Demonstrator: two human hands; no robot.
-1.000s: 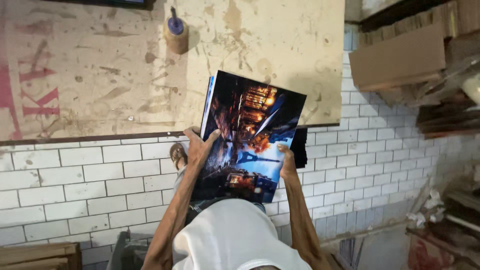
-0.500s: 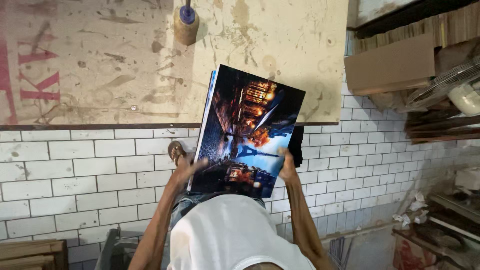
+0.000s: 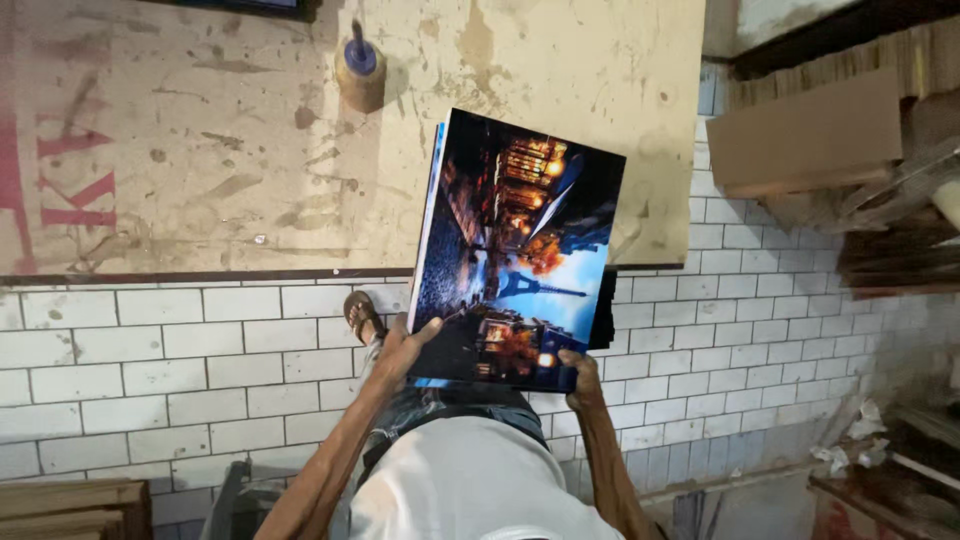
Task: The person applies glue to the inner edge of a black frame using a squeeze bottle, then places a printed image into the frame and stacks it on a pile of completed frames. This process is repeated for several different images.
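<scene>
1. Head view: left hand (image 3: 400,350) and right hand (image 3: 583,378) each grasp the bottom corners of a glossy night-city print stack (image 3: 520,245);
2. stack tilted above a stained beige worktable (image 3: 200,150); small brown bottle (image 3: 360,72) well apart.

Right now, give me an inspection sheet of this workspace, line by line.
Surface: stained, paint-marked worktable above a white-tiled floor.
Job's things: stack of printed picture sheets, night street scene on top, held tilted over the table edge.
Clutter: small bottle with a blue cap on the table; cardboard pieces at right; crumpled paper on the floor.
Grippers: left hand and right hand grip the stack's lower corners.
Cables: nothing seen.
Surroundings: sandalled foot; wooden boards lower left.
</scene>
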